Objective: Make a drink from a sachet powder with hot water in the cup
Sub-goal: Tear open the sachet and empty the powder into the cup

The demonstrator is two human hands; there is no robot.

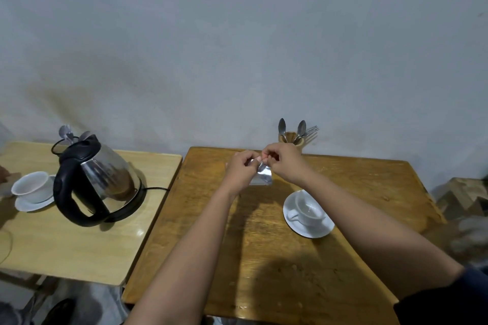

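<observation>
both hands are up over the far part of the brown tabletop (264, 258), and they hold a small silver sachet (262, 176) between them. the left hand (241, 169) has its grip pinched shut on the top edge of the sachet, and the right hand (282, 163) has its grip pinched shut on the same top edge, right next to it. it looks like they are about to tear it open. the sachet looks very light and thin, like foil, so it will bend and crinkle, and it may be a bit slippery. the best place to hold it is right at the top strip, with the fingers close together, so it rips there and the powder stays down in the bottom. a hard pull could make powder fly out. the white cup (307, 210) sits on its saucer (317, 229) near the right arm, and it could break if knocked. the kettle (97, 179) is well apart on the other tabletop (66, 245), and it will be heavy and hot.
</observation>
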